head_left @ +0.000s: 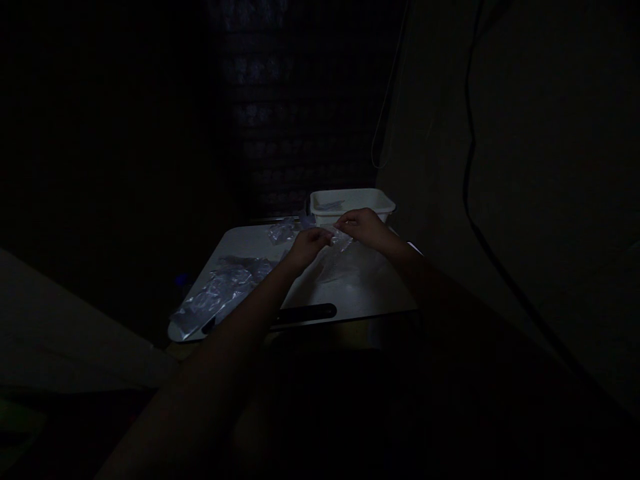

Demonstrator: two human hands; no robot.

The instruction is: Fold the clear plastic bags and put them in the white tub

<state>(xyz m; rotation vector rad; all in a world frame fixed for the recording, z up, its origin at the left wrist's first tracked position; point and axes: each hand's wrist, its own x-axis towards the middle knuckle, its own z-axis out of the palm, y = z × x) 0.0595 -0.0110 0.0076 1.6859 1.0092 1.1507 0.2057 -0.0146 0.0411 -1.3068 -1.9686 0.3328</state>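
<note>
Over a small white table, both my hands pinch a clear plastic bag near its top edge. My left hand has its fingers closed on the left side of the bag. On the other side, my right hand grips it between thumb and fingers. The bag hangs below the hands, towards the tabletop; the dim light hides whether anything is in it. Just behind my hands stands a white rectangular bin, with some clear plastic inside.
A pile of clear plastic bags lies on the table's left side. Another crumpled clear bag sits at the back, left of the bin. A dark slot runs along the front edge. A black cable hangs down the right wall.
</note>
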